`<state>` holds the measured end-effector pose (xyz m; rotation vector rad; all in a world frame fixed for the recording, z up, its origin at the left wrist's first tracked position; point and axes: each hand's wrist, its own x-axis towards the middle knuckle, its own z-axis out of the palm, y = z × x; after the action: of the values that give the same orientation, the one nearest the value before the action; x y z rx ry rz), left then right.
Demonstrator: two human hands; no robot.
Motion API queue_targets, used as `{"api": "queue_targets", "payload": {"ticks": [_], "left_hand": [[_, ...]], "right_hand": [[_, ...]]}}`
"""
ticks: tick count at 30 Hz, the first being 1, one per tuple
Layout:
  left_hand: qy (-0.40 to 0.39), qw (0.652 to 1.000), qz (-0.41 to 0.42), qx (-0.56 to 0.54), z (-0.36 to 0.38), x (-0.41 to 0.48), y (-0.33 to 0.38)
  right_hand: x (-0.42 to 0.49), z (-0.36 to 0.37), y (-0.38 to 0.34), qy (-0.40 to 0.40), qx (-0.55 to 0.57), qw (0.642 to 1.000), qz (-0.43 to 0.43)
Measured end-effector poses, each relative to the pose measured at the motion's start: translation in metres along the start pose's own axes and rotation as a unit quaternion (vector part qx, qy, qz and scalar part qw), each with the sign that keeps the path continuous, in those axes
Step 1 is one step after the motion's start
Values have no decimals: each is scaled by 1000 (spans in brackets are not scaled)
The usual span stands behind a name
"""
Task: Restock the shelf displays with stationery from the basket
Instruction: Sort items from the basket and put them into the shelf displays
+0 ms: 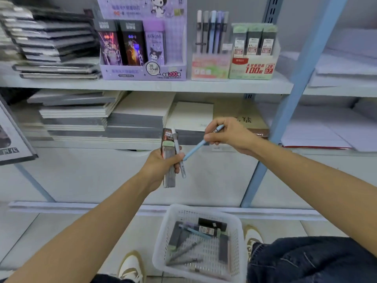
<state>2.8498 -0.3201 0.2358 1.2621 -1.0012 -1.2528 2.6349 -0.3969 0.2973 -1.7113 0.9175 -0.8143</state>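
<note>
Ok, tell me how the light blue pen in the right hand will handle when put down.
The slim light blue pen, pinched by the right hand, looks rigid and probably light. Its round barrel would likely roll on the flat white shelf unless stood in the clear pen display.

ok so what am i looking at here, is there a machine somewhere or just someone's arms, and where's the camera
There is no machine here, only a person. The single picture comes from a camera worn on their head, looking forward and down at their work. The left hand grips a few slim packs and a white pen. The right hand pinches a light blue pen, its lower end close to the left hand. On the floor between the shoes sits a white basket with more pens and packs. Ahead, on the shelf, stand a purple display box, a clear pen stand and a green display of packs.
</note>
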Motion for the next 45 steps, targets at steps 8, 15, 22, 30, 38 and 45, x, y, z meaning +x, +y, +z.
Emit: {"api": "queue_targets", "payload": {"ticks": [8, 15, 22, 30, 38, 45], "left_hand": [[-21, 994, 91, -58, 28, 0, 111], [-29, 983, 177, -31, 36, 7, 176], [-32, 981, 191, -24, 33, 36, 196], [-36, 979, 198, -11, 31, 57, 195], [-44, 978, 202, -13, 27, 60, 192], [-57, 978, 198, -18, 28, 59, 191]], "right_hand": [[9, -29, -98, 86, 111, 977, -160], [25, -77, -179, 230, 86, 932, -267], [68, -105, -193, 291, -80, 922, -242], [95, -96, -174, 213, -177, 941, -195], [97, -104, -176, 163, -198, 949, -183], [107, -99, -178, 224, -188, 938, -187]]}}
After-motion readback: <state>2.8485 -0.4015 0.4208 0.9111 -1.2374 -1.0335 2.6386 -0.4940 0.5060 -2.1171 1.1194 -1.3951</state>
